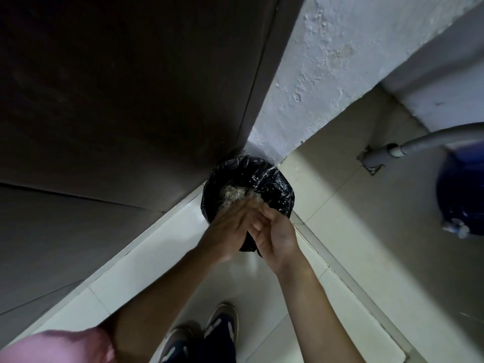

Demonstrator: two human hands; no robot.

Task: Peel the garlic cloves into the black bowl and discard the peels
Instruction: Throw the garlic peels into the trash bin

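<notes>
In the centre of the frame, tucked into the corner where a dark panel (131, 87) meets a rough white wall (327, 74), stands a small round bin (275, 184) lined with a crinkled black plastic bag. Inside it lies a pale heap of garlic peels (235, 192) — papery, off-white, piled toward the left of the opening. Both hands are held together right over the bin's near edge. The left hand (226, 233) shows its back, with the fingers stretched forward and flat over the peels; the fingertips are blurred. The right hand (277, 239) is turned palm-inward against the left, its fingers loose and only slightly bent, with nothing seen in its grasp. The bin sits on a pale tiled floor (366, 205). At the right edge of the frame a grey pipe (429, 138) runs down to a fitting in the floor, and just beside it stands a dark blue container (458, 195) — its contents cannot be seen. At the bottom are two shoes (222, 326), and a pink sleeve (52, 347) fills the lower left corner.
</notes>
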